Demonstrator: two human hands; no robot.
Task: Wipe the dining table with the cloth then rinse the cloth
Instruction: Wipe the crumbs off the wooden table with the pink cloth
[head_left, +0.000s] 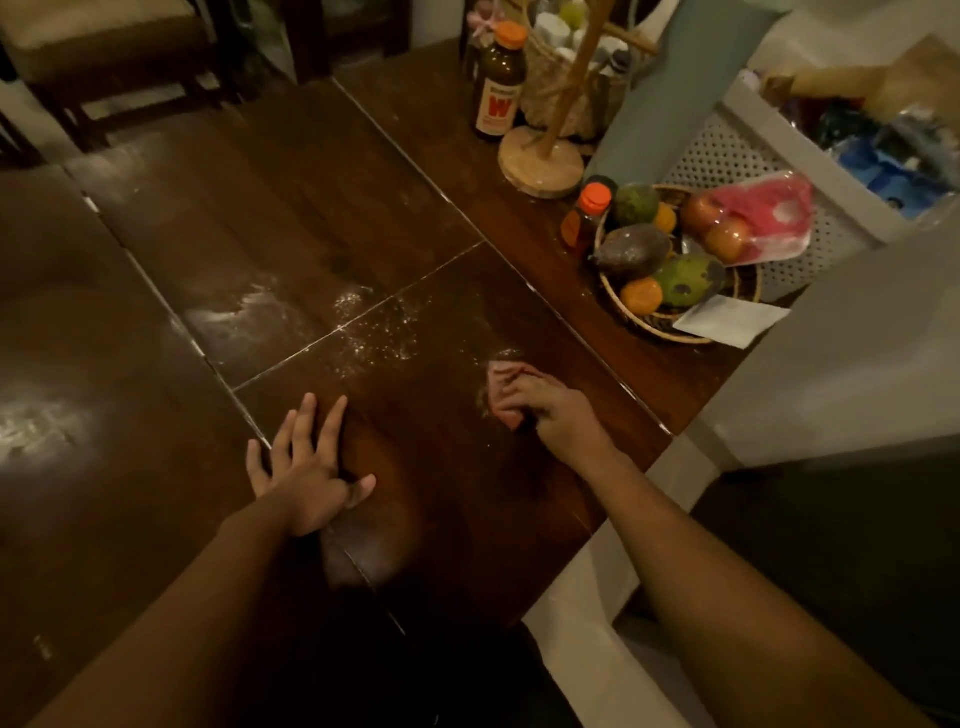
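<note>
The dark wooden dining table (291, 218) fills most of the view, with white powdery smears and specks (363, 332) near its middle seams. My right hand (550, 410) grips a small pink cloth (501, 395) and presses it on the table near the right edge. My left hand (306, 467) lies flat on the tabletop with its fingers spread, to the left of the cloth.
A woven fruit basket (670, 260) with avocados and oranges stands at the right edge. Behind it are a small orange-capped bottle (587, 218), a brown bottle (497, 83), a wooden stand (543, 161) and a wicker basket. A chair (104, 47) stands at the far left.
</note>
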